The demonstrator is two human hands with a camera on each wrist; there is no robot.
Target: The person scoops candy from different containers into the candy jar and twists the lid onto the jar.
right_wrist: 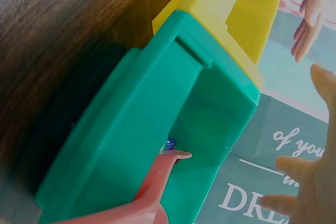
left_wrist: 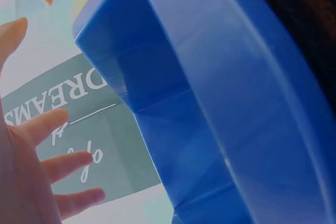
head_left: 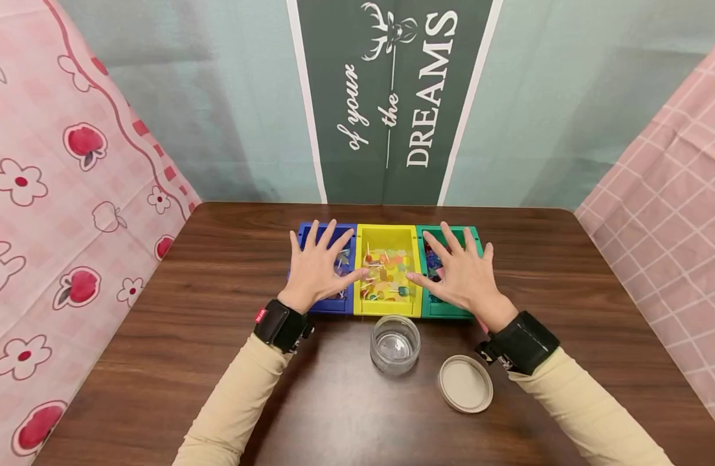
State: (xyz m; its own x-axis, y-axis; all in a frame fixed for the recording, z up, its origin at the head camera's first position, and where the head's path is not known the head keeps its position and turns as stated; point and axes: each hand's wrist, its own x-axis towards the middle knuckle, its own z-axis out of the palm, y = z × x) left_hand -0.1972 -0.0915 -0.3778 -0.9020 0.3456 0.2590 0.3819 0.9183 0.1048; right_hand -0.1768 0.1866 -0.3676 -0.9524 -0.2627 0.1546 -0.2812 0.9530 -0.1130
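Observation:
My left hand (head_left: 318, 266) hovers over the blue bin (head_left: 334, 306), fingers spread and holding nothing. Likewise spread and bare, my right hand (head_left: 465, 275) is above the green bin (head_left: 449, 310). Between them sits the yellow bin (head_left: 389, 234), joined in one row with the other two; both thumbs reach over its sides. Small colourful pieces (head_left: 386, 275), some like tiny lollipops on white sticks, lie in the yellow bin. A pink plastic utensil (right_wrist: 155, 182) leans into the green bin in the right wrist view, its full shape hidden.
An uncovered glass jar (head_left: 395, 346) stands just in front of the yellow bin. To its right, a round lid (head_left: 465, 384) lies on the brown wooden table (head_left: 334, 414). Printed cloths (head_left: 217, 116) hang behind the table and at both sides.

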